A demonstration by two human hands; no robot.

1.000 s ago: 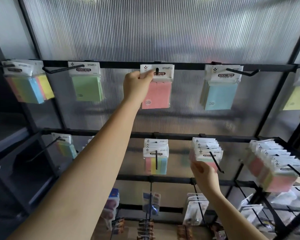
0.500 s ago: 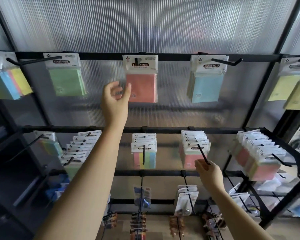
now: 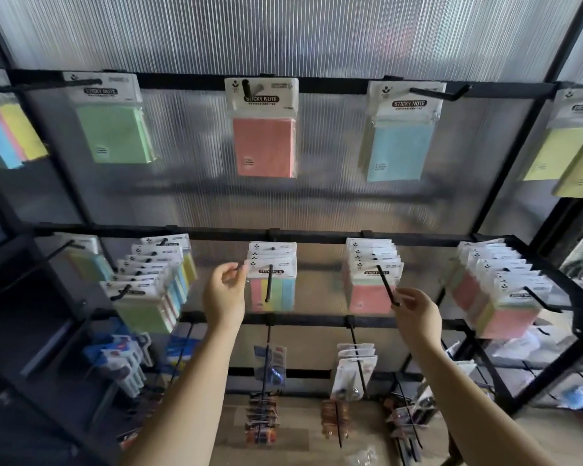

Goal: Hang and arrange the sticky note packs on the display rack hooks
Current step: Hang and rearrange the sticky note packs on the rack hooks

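If pulled off-line, front multicolour pack (image 3: 272, 280) could snag on middle-rail hook (image 3: 268, 286) and tear. Left hand (image 3: 224, 292) loosely curled beside its left edge, holding nothing. Right hand (image 3: 416, 314) pinching tip of pink-stack hook (image 3: 387, 284); jolting could shake packs loose.

Pink sticky note pack (image 3: 265, 129) hanging upright, top-row hook (image 3: 247, 88).

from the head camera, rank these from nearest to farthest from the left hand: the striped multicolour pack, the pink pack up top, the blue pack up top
Measured from the left hand:
1. Striped multicolour pack, middle row, just right of it.
2. Pink pack, top row, above.
3. Blue pack, top row, up and right.
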